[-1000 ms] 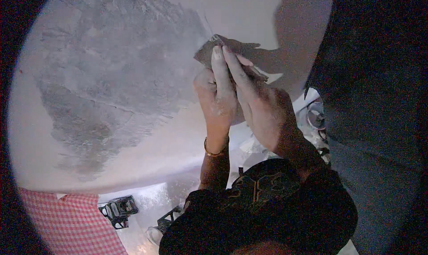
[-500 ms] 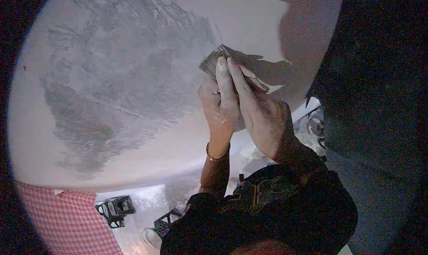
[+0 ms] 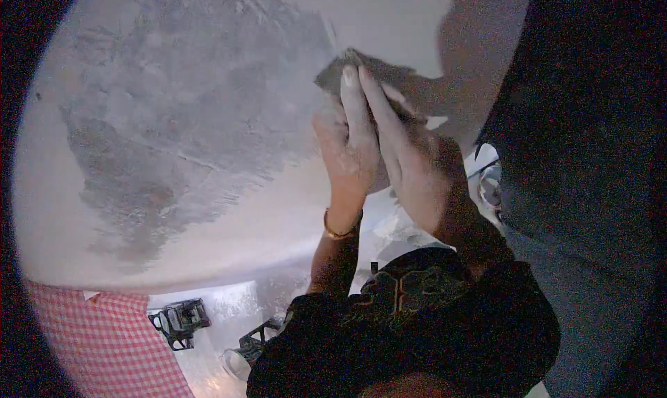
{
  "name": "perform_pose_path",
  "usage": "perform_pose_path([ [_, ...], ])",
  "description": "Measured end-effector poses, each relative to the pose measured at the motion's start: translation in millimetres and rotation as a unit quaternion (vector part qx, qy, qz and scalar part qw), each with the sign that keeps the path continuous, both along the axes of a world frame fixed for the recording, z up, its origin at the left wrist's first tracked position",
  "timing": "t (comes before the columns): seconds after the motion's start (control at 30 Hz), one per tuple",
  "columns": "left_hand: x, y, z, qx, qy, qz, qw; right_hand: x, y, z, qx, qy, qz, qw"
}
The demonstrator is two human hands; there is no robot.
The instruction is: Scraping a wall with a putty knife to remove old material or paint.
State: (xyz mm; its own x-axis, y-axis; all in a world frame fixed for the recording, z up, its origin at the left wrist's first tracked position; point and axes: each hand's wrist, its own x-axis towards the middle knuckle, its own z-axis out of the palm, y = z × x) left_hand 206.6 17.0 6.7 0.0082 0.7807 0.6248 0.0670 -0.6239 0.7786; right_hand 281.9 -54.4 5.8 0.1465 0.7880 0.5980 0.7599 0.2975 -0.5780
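Note:
A dark grey, flat piece that looks like sandpaper [image 3: 329, 78] lies against a large pale surface [image 3: 389, 22]. My left hand [image 3: 354, 137] presses it there with its straight forefinger, the other fingers curled. Close on its right, my right hand [image 3: 417, 165] has its long fingers together, their tips at the same piece; its underside and grip are partly hidden. White dust covers both hands. To the left of them spreads a broad, rough grey patch [image 3: 208, 85] with streaked edges. A dark shadow falls just right of my fingertips.
A red and white checked cloth [image 3: 104, 335] hangs at the lower left. Beside it are a black frame-like object [image 3: 180, 321] and a work lamp or similar round-fronted thing [image 3: 240, 362]. More clutter [image 3: 490, 182] shows right of my right arm.
Both hands have slid a little upward and slightly right along the surface with the dark piece. The view has shifted slightly too.

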Motion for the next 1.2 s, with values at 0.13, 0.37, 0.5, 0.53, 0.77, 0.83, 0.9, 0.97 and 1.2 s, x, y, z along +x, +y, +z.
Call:
perform_pose_path([
  [0.13,-1,-2,-11,0.024,0.037,0.002,0.999,3,-7,-9,-0.075,0.008,0.016,0.997],
  [0.37,-5,-5,-5,-0.020,0.016,-0.045,0.999,1,-2,-18,-0.047,-0.018,-0.008,0.999],
  [0.5,-9,-9,0,0.022,0.022,-0.086,0.996,-3,-7,-17,-0.050,-0.001,0.002,0.999],
  [0.53,-8,-9,1,0.024,0.013,-0.100,0.995,-2,-9,-15,-0.049,0.002,0.000,0.999],
  [0.77,-1,-5,24,0.009,-0.038,-0.099,0.994,5,-4,10,-0.008,0.003,0.003,1.000],
  [0.83,-8,1,29,-0.038,0.111,-0.021,0.993,2,-4,12,0.056,0.007,0.020,0.998],
  [0.9,-9,2,25,-0.009,0.053,-0.062,0.997,-1,-6,9,0.016,-0.002,0.008,1.000],
  [0.97,-5,-2,15,0.021,-0.005,-0.103,0.994,-4,-9,2,0.004,-0.006,-0.003,1.000],
  [1.2,-2,-22,1,0.012,-0.002,-0.030,0.999,-7,-7,-7,-0.100,-0.009,-0.020,0.995],
])
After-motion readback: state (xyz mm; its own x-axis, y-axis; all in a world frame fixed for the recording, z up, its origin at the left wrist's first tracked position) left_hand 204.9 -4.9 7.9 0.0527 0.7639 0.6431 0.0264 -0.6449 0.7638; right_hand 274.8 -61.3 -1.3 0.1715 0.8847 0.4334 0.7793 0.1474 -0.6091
